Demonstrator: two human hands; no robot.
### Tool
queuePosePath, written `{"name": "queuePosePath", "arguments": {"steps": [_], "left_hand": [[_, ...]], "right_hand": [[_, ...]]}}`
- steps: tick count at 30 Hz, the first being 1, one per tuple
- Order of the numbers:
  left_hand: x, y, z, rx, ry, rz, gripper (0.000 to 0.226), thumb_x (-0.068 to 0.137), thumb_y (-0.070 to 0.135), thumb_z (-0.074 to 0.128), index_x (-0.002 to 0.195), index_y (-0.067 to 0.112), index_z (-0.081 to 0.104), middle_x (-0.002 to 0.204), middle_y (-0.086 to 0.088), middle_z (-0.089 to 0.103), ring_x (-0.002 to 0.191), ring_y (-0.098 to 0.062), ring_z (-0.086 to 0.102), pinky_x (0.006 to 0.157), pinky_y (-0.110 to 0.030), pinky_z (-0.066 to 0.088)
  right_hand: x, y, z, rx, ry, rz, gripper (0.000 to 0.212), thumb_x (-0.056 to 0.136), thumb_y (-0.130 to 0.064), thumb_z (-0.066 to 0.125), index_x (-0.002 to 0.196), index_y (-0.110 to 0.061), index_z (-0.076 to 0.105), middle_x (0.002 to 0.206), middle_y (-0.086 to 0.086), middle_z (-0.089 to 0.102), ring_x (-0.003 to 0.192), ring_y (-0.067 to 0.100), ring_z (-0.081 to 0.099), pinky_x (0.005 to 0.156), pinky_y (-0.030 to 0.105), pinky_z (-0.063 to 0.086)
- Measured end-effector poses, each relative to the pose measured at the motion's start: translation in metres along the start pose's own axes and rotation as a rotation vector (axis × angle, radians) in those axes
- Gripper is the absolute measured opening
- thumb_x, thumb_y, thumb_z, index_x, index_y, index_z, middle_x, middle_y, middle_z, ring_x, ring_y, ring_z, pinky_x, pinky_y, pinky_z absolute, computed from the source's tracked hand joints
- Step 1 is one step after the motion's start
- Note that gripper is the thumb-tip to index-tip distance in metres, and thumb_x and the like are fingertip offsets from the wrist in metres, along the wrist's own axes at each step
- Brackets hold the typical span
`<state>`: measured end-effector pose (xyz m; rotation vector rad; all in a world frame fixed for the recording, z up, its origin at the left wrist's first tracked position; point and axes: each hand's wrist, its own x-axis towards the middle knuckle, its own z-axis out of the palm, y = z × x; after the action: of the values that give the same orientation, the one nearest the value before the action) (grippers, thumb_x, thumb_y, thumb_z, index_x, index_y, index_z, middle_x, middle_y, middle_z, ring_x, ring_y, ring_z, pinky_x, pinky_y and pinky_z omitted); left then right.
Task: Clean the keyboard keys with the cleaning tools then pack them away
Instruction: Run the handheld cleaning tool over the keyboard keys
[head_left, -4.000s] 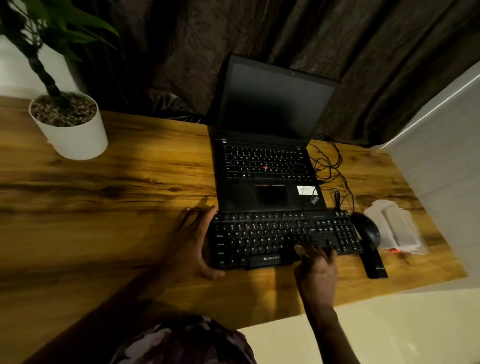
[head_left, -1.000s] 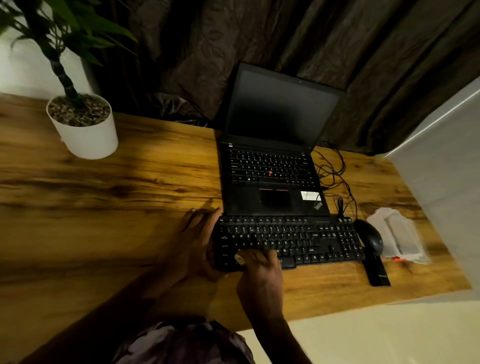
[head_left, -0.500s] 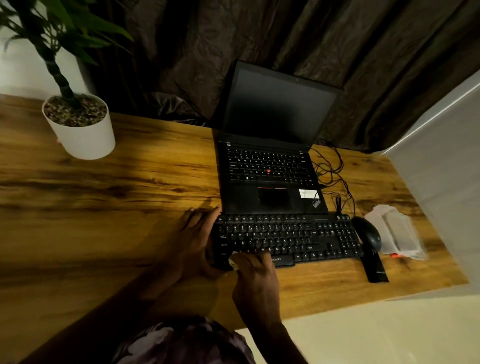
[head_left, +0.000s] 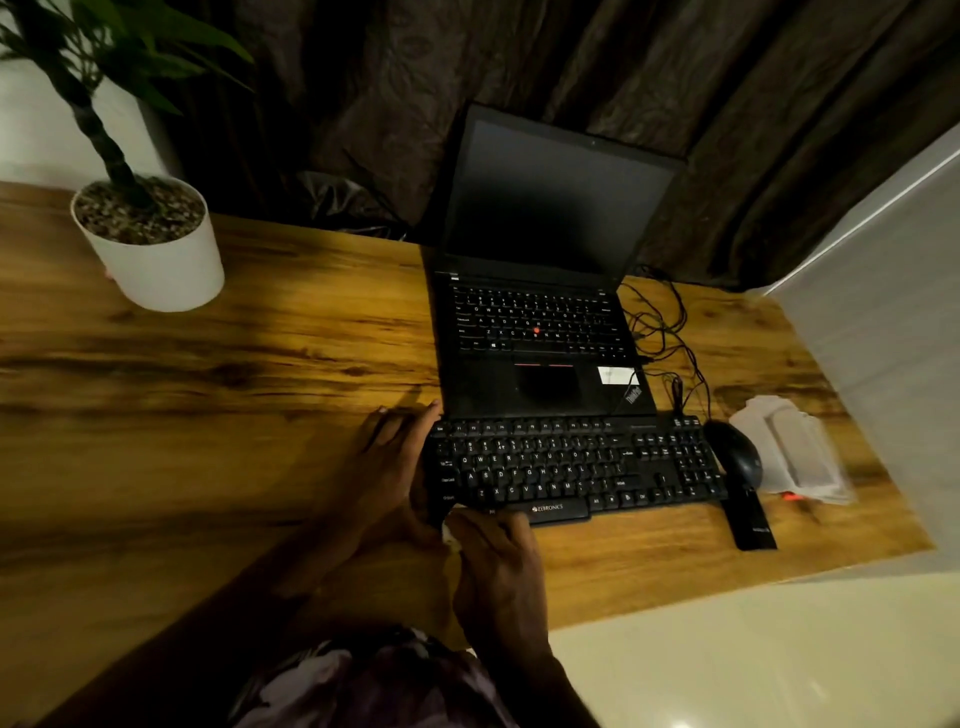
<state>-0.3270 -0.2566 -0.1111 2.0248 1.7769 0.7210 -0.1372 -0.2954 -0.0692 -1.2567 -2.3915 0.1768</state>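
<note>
Keyboard (head_left: 571, 467), black and full-sized, lies near the front edge of a wooden tabletop (head_left: 208, 415), toward its right end, with its back edge against an open, dark laptop (head_left: 540, 338). A pale plastic packet (head_left: 795, 452) lies close to the tabletop's right edge, well apart from both hands. The left hand (head_left: 387, 467) rests against the keyboard's left end, its fingers (head_left: 415, 421) fairly straight and close together along that end, seemingly bracing it. The right hand (head_left: 498, 561) is at the keyboard's front-left corner, knuckles up, fingers curled and pinched on a small white cleaning piece (head_left: 451, 535). Only a pale scrap of it shows between the two hands, so whether it is a wipe or a swab cannot be told. Judged from this, the cleaning step is in hand, at the left end of the lowest key row, and packing away has not begun. The next move likely calls for light, even strokes along the keys while the left hand keeps the keyboard from sliding.
</note>
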Motion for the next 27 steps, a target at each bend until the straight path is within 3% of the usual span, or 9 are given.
{"name": "queuePosePath", "arguments": {"steps": [2, 5, 7, 14, 20, 23, 27], "left_hand": [[0.002, -0.001, 0.001, -0.007, 0.033, -0.007, 0.116, 0.075, 0.094, 0.018, 0.149, 0.007, 0.033, 0.143, -0.011, 0.052, 0.129, -0.032, 0.051, 0.112, -0.05, 0.028], [-0.001, -0.002, 0.002, -0.009, 0.006, -0.004, 0.146, 0.042, 0.102, 0.053, 0.155, 0.016, 0.02, 0.149, -0.008, 0.044, 0.139, -0.028, 0.038, 0.118, -0.052, 0.019], [-0.003, -0.003, 0.001, -0.025, 0.012, -0.001, 0.151, 0.038, 0.1, 0.06, 0.156, 0.016, 0.017, 0.152, -0.007, 0.039, 0.142, -0.026, 0.033, 0.119, -0.052, 0.017], [-0.004, 0.0, -0.003, -0.054, 0.005, -0.013, 0.151, 0.04, 0.097, 0.063, 0.157, 0.014, 0.015, 0.153, -0.007, 0.037, 0.143, -0.026, 0.031, 0.123, -0.044, 0.009], [-0.004, 0.003, -0.005, -0.028, 0.002, -0.041, 0.149, 0.039, 0.092, 0.067, 0.156, 0.017, 0.015, 0.155, -0.006, 0.034, 0.143, -0.026, 0.024, 0.122, -0.037, 0.003], [-0.005, 0.003, -0.007, -0.027, -0.01, -0.052, 0.152, 0.037, 0.093, 0.068, 0.157, 0.018, 0.011, 0.154, -0.006, 0.034, 0.144, -0.026, 0.025, 0.123, -0.041, 0.004], [-0.006, 0.006, -0.009, -0.113, 0.004, -0.05, 0.152, 0.036, 0.087, 0.073, 0.157, 0.019, 0.011, 0.154, -0.006, 0.035, 0.143, -0.022, 0.02, 0.122, -0.036, 0.002]], "right_hand": [[-0.001, 0.003, -0.001, -0.033, -0.039, -0.011, 0.031, 0.08, -0.009, 0.051, 0.101, -0.021, 0.069, 0.113, -0.011, 0.068, 0.085, 0.025, 0.055, 0.065, 0.038, 0.049], [-0.005, 0.022, -0.013, -0.077, -0.01, 0.101, 0.038, 0.076, -0.01, 0.046, 0.102, -0.02, 0.072, 0.11, -0.01, 0.07, 0.09, 0.024, 0.055, 0.069, 0.036, 0.051], [-0.006, 0.029, -0.018, -0.127, -0.001, 0.17, 0.042, 0.073, -0.009, 0.045, 0.103, -0.019, 0.073, 0.107, -0.008, 0.071, 0.093, 0.024, 0.055, 0.068, 0.038, 0.053], [-0.004, 0.021, -0.016, -0.089, -0.005, 0.12, 0.041, 0.078, -0.005, 0.046, 0.108, -0.015, 0.072, 0.11, -0.004, 0.071, 0.09, 0.025, 0.055, 0.071, 0.033, 0.049], [-0.011, 0.052, -0.032, -0.18, -0.017, 0.281, 0.046, 0.078, -0.013, 0.037, 0.109, -0.017, 0.071, 0.107, -0.003, 0.07, 0.098, 0.026, 0.056, 0.079, 0.034, 0.046], [-0.008, 0.042, -0.027, -0.145, -0.031, 0.203, 0.044, 0.078, -0.009, 0.041, 0.109, -0.015, 0.071, 0.105, -0.003, 0.071, 0.097, 0.025, 0.056, 0.078, 0.032, 0.045], [-0.009, 0.037, -0.022, -0.114, -0.056, 0.133, 0.039, 0.078, -0.007, 0.05, 0.108, -0.02, 0.071, 0.108, -0.007, 0.071, 0.094, 0.023, 0.057, 0.074, 0.034, 0.049]]}}
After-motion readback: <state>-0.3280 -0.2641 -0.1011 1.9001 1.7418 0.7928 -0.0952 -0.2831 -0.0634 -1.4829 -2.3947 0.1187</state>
